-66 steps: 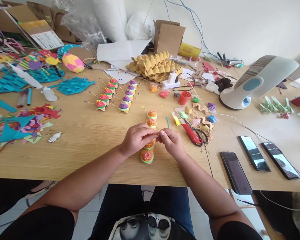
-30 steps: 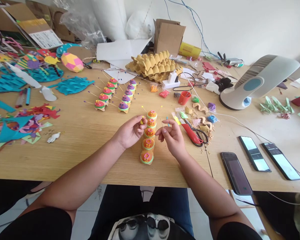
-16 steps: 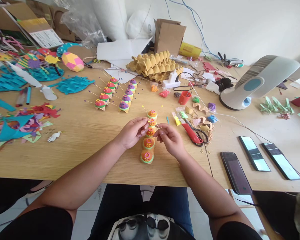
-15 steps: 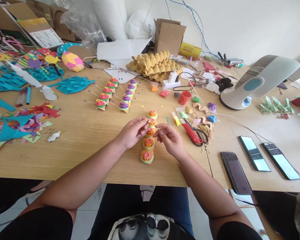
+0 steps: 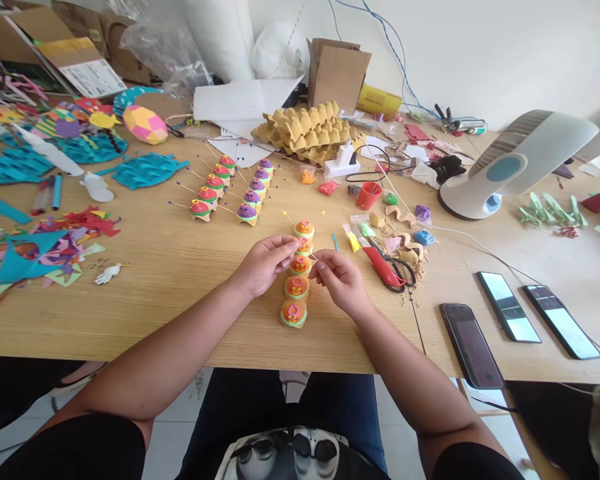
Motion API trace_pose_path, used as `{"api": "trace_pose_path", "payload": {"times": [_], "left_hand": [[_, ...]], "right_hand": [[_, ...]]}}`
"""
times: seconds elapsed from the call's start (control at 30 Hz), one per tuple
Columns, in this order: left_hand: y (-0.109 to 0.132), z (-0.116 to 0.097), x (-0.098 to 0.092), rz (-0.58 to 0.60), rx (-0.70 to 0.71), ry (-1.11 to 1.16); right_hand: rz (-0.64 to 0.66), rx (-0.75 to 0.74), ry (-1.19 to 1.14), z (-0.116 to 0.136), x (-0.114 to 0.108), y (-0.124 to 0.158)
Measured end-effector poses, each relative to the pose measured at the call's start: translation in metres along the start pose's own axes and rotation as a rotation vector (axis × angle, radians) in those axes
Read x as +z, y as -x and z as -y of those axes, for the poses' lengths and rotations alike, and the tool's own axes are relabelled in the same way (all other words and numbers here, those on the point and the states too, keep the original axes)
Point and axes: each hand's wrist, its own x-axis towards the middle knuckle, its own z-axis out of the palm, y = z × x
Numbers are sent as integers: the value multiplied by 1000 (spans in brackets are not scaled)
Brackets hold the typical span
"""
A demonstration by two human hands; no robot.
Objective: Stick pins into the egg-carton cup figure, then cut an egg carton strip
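Note:
A row of egg-carton cups (image 5: 297, 288) decorated as an orange and green caterpillar lies before me, with pink rings and small clay faces on the bumps. Two yellow-tipped antennae stick out of its far cup (image 5: 304, 229). Over the second cup, my left hand (image 5: 269, 263) is closed in a pinch at one end of a thin toothpick (image 5: 309, 253). From the other side, my right hand (image 5: 341, 279) pinches the toothpick's opposite end. Whatever sits at the left fingertips is mostly hidden by them.
Red and purple caterpillar rows (image 5: 208, 193) stand further back, their antennae jutting sideways. Red-handled scissors (image 5: 385, 268), clay packets (image 5: 353, 240) and a red cup (image 5: 369, 195) lie to the right. Several phones (image 5: 473, 347) and a fan (image 5: 510, 167) are farther right; paper scraps (image 5: 75, 233) lie left.
Both hands stay over the second cup, with only slight finger shifts. A yellow tip seen at my left fingertips earlier is now covered.

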Motion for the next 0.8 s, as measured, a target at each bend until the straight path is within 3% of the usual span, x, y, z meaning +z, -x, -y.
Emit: {"api": "trace_pose_path", "payload": {"times": [0.47, 0.8], "left_hand": [[1, -3, 0, 59, -24, 71], [-1, 0, -3, 36, -14, 50]], "right_hand": [[-34, 31, 10, -1, 0, -1], [-32, 31, 30, 0, -1, -2]]}}
